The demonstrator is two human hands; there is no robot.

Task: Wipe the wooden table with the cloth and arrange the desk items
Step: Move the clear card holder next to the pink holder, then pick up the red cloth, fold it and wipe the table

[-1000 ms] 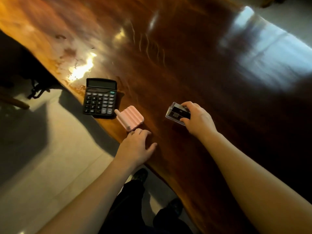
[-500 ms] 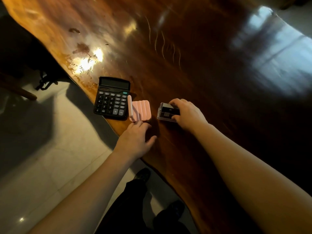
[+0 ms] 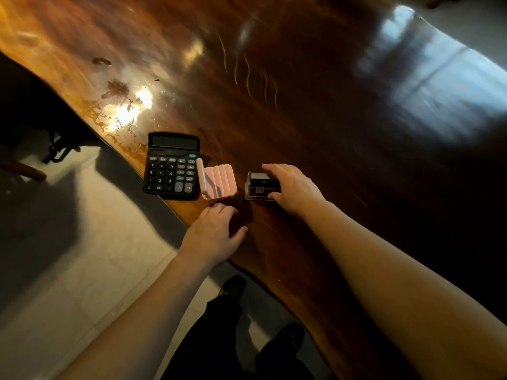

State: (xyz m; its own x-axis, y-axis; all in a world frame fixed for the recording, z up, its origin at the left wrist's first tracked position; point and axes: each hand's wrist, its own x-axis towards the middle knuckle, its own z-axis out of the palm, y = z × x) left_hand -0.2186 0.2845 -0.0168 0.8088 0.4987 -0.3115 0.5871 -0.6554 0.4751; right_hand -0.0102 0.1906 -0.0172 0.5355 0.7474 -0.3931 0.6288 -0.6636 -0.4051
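Tabletop of dark, glossy reddish-brown wood point(image 3: 315, 111) fills the upper and right portion of the head view, with its wavy near edge running diagonally from upper left to lower right. Three desk items lie in a row close to that edge. The black rectangular desk calculator with grey keys point(image 3: 171, 166) lies flat at the left end of the row. The pink ribbed square pad with a raised bar along its left side point(image 3: 219, 182) lies just beside the calculator, its bar next to the calculator's right edge. The small clear plastic case with a dark insert point(image 3: 260, 186) lies to the right of the pink pad, separated from it by a narrow strip of bare wood. The left hand point(image 3: 212, 237) rests palm down at the table edge, fingers loosely extended and gripping nothing, fingertips at the near edge of the pink pad. The right hand point(image 3: 292, 187) is closed around the right end of the clear case, fingers over the far side. Pale tiled floor point(image 3: 82, 270) lies below the table edge.
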